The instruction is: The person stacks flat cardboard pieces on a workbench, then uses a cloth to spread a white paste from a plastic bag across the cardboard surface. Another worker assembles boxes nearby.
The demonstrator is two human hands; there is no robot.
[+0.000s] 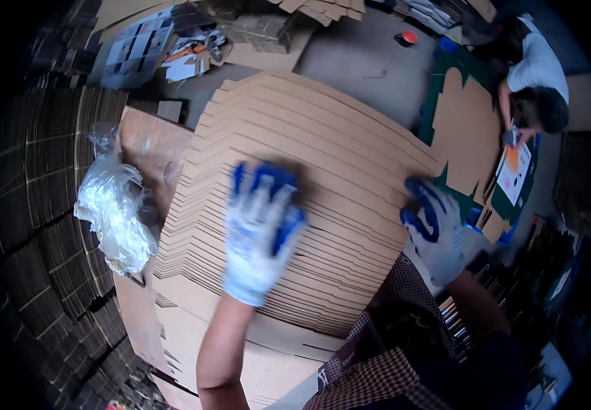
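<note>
Bright centre, dim surroundings | black fisheye rim, bent edges | left hand (260, 229) blurred | glare on plastic film (116, 212)

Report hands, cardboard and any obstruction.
Left hand open over cardboard sheets, contact unclear. Right hand open at their right edge. Sheets fanned in overlapping layers. Plastic bundle off to their left.

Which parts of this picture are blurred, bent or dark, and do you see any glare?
Head view: left hand blurred, with a soft shadow beside it on the cardboard sheets; head view: bright glints on the clear plastic; head view: stacked bundles at left dim and bowed, picture corners black.
</note>
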